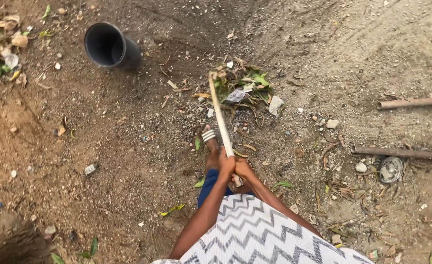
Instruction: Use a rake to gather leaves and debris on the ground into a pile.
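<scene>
Both hands, left hand foremost and right hand behind, had fingers clenched round the pale stick, whose long axis ran forward-left to the litter pile.

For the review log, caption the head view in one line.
Both hands, left hand and right hand, grip a long pale wooden handle reaching a leaf-and-litter pile on bare dirt ground.

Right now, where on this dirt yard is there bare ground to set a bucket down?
Barest is the swept sandy ground at upper right, above the two brown poles. The dirt between the dark plastic pipe and the sandalled foot is fairly open. It is crowded at the leaf-and-paper litter pile and the twiggy lower right.
</scene>
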